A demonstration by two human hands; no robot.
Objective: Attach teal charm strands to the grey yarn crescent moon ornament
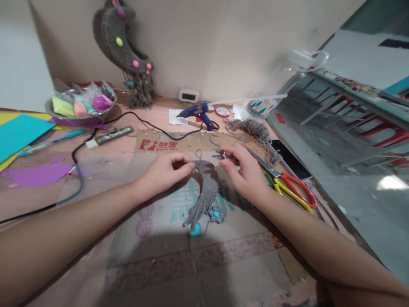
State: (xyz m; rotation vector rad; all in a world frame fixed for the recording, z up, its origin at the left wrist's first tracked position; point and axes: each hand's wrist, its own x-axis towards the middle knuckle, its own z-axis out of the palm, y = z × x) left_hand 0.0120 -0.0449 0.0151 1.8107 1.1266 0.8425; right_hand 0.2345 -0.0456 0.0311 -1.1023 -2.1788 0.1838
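Note:
A grey yarn-wrapped, wing-shaped ornament [207,189] lies on the cardboard in front of me, with turquoise pieces [195,230] at its lower end. From its top rises a thin grey yarn loop [198,157]. My left hand [171,169] pinches at the base of that loop, thumb and forefinger together. Just right of the ornament's top, my right hand [244,170] is closed around small snips [230,157] with a dark reddish handle; their pointed metal tip faces left toward the loop. The palm hides most of the snips.
Behind my hands lies a blue glue gun [200,113], its black cord running left. A grey yarn bundle [255,130], large scissors [283,177] and a phone [290,158] are at right. Left stand a bowl [81,115] of colored clay and a grey crescent decoration [115,42].

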